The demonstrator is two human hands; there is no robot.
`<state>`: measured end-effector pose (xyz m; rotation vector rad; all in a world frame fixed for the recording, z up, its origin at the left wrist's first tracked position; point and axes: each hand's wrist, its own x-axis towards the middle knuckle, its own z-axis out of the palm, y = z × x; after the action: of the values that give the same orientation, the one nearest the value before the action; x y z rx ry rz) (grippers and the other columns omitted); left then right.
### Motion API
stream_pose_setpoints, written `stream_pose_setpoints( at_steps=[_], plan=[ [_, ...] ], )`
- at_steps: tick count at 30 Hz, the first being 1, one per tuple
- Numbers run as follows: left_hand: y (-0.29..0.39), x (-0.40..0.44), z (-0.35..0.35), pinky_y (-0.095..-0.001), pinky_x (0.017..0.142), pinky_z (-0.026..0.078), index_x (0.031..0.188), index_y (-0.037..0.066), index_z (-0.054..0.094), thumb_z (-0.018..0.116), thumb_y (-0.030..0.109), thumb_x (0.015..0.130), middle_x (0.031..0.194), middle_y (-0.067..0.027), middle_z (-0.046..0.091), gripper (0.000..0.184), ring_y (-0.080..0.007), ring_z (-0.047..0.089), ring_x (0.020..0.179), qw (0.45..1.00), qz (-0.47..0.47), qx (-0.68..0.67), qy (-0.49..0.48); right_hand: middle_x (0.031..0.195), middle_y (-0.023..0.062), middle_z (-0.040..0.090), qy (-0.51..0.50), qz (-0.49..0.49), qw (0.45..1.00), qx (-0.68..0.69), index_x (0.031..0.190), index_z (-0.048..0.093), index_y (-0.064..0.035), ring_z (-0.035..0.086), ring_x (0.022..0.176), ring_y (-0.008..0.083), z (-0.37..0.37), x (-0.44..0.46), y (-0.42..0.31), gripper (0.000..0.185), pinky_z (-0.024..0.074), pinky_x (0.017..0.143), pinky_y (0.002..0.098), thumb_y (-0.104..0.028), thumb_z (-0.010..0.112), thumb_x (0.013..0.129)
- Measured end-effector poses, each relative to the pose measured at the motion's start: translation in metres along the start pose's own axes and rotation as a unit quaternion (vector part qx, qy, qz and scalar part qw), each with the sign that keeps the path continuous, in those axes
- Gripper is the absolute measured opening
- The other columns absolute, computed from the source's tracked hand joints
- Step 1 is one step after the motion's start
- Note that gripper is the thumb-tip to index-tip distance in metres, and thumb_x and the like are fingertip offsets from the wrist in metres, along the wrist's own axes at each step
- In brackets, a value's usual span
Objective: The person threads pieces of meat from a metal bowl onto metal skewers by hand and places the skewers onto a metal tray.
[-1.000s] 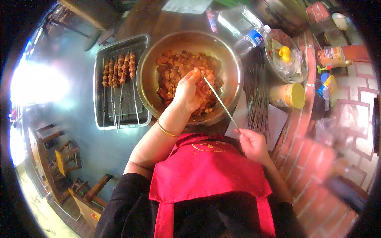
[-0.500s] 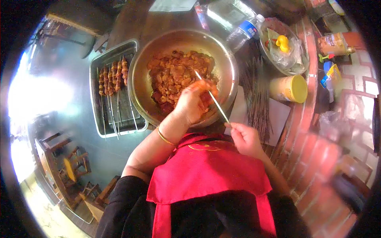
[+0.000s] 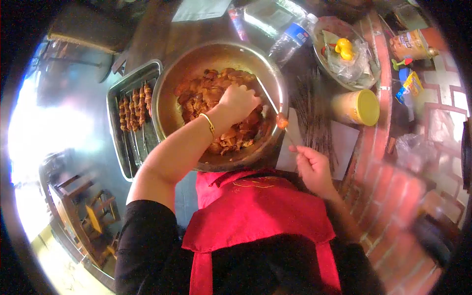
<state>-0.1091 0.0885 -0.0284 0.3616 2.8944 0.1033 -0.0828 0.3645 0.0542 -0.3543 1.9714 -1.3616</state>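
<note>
A large steel bowl (image 3: pixel 158 105) holds a heap of red-brown marinated meat pieces (image 3: pixel 201 93). Inside it, my left hand (image 3: pixel 241 102) is closed with its fingers curled down into the meat; the fingertips are hidden. To the right of the bowl's front edge, my right hand (image 3: pixel 314 168) pinches the lower end of a thin skewer (image 3: pixel 268 93). That skewer slants up and left over the bowl's right rim. One chunk of meat (image 3: pixel 281 121) is threaded partway along it, apart from my fingers.
A metal tray (image 3: pixel 118 142) with several loaded meat skewers (image 3: pixel 135 108) stands left of the bowl. Bare skewers (image 3: pixel 317 113) lie in a bundle to the right, over white paper (image 3: pixel 344 142). Beyond are a yellow-lidded tub (image 3: pixel 366 107), a plastic bottle (image 3: pixel 295 39) and an oval dish (image 3: pixel 371 81).
My left hand has left the skewer and reached deeper into the meat. A meat chunk now shows on the skewer. My right hand has shifted slightly right and down, still holding it.
</note>
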Motion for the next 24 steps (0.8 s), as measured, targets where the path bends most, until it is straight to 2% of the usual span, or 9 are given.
stream_pose_setpoints(
  at_steps=[2, 4, 7, 9, 10, 11, 12, 16, 24],
  plan=[
    [-0.004, 0.002, -0.005, -0.0393, 0.074, 0.052, 0.09, 0.013, 0.063, 0.057, 0.015, 0.079, 0.093, -0.0064, 0.061, 0.013, -0.027, 0.062, 0.089, 0.991, 0.048, 0.059, -0.106, 0.06, -0.0063, 0.043, 0.007, 0.013, 1.0, 0.023, 0.113, 0.06, 0.0007, 0.039, 0.053, 0.0023, 0.002, -0.004, 0.003, 0.025, 0.0338, 0.048, 0.0199, -0.007, 0.048, 0.091],
    [-0.01, -0.001, -0.006, -0.0415, 0.071, 0.053, 0.087, 0.011, 0.063, 0.055, 0.013, 0.079, 0.09, -0.0093, 0.061, 0.011, -0.0278, 0.063, 0.086, 0.993, 0.049, 0.043, -0.095, 0.06, -0.0062, 0.043, 0.001, -0.007, 1.0, -0.009, 0.112, 0.06, 0.0006, 0.039, 0.054, 0.0024, 0.0, -0.007, 0.008, 0.025, 0.0341, 0.049, 0.02, -0.008, 0.048, 0.091],
    [-0.015, -0.015, -0.004, -0.0417, 0.073, 0.053, 0.086, 0.01, 0.063, 0.052, 0.011, 0.081, 0.092, -0.0127, 0.062, 0.012, -0.0284, 0.063, 0.087, 0.99, -0.042, -0.116, -0.067, 0.061, -0.0057, 0.044, -0.005, -0.016, 0.999, -0.032, 0.112, 0.06, 0.0005, 0.04, 0.055, 0.0024, 0.0, -0.014, 0.002, 0.025, 0.0349, 0.05, 0.0201, -0.008, 0.049, 0.091],
    [-0.021, -0.028, 0.006, -0.0389, 0.071, 0.05, 0.099, 0.005, 0.061, 0.044, 0.012, 0.088, 0.095, -0.0131, 0.063, 0.021, -0.0279, 0.062, 0.083, 0.913, -0.155, -0.361, 0.111, 0.062, -0.0054, 0.045, -0.006, -0.01, 1.0, -0.025, 0.112, 0.06, 0.0005, 0.041, 0.056, 0.0023, 0.004, -0.018, 0.0, 0.025, 0.0353, 0.05, 0.0201, -0.008, 0.049, 0.09],
    [-0.02, -0.033, 0.005, -0.0389, 0.071, 0.05, 0.099, 0.005, 0.061, 0.044, 0.012, 0.088, 0.095, -0.0131, 0.063, 0.021, -0.0279, 0.062, 0.083, 0.913, -0.156, -0.359, 0.113, 0.062, -0.0051, 0.046, -0.015, -0.019, 1.0, -0.02, 0.111, 0.061, 0.0006, 0.041, 0.057, 0.0022, 0.006, -0.019, 0.003, 0.025, 0.0359, 0.051, 0.02, -0.008, 0.049, 0.09],
    [-0.017, -0.04, 0.005, -0.0385, 0.071, 0.05, 0.101, 0.005, 0.06, 0.043, 0.013, 0.09, 0.094, -0.0122, 0.062, 0.022, -0.0268, 0.062, 0.082, 0.672, -0.199, -0.7, 0.141, 0.063, -0.0048, 0.047, -0.026, -0.028, 0.999, -0.017, 0.11, 0.061, 0.0008, 0.042, 0.057, 0.0021, 0.009, -0.02, 0.004, 0.025, 0.0364, 0.051, 0.0199, -0.008, 0.049, 0.09],
    [-0.011, -0.049, -0.004, -0.0381, 0.071, 0.049, 0.102, 0.004, 0.058, 0.041, 0.014, 0.092, 0.094, -0.0113, 0.061, 0.022, -0.0256, 0.061, 0.081, 0.31, -0.203, -0.917, 0.149, 0.063, -0.0048, 0.047, -0.033, -0.031, 0.999, -0.019, 0.11, 0.061, 0.0008, 0.042, 0.057, 0.0021, 0.012, -0.02, 0.001, 0.025, 0.0364, 0.051, 0.0199, -0.008, 0.049, 0.09],
    [0.001, -0.07, -0.014, -0.0368, 0.073, 0.051, 0.103, 0.005, 0.054, 0.042, 0.026, 0.097, 0.093, -0.0093, 0.058, 0.025, -0.0246, 0.059, 0.084, 0.156, -0.243, -0.939, 0.189, 0.063, -0.0049, 0.048, -0.085, -0.014, 0.995, -0.045, 0.109, 0.062, 0.0003, 0.042, 0.058, 0.0022, 0.023, -0.018, -0.01, 0.024, 0.0369, 0.052, 0.0195, -0.008, 0.05, 0.09],
    [0.011, -0.084, -0.026, -0.0402, 0.076, 0.054, 0.098, 0.007, 0.048, 0.037, 0.026, 0.099, 0.088, -0.0088, 0.057, 0.023, -0.024, 0.059, 0.085, 0.103, -0.224, -0.931, 0.27, 0.062, -0.0037, 0.047, -0.105, -0.015, 0.99, -0.088, 0.109, 0.062, -0.0005, 0.042, 0.056, 0.0029, 0.029, -0.014, -0.024, 0.023, 0.0369, 0.051, 0.0204, -0.008, 0.051, 0.09]
  ],
)
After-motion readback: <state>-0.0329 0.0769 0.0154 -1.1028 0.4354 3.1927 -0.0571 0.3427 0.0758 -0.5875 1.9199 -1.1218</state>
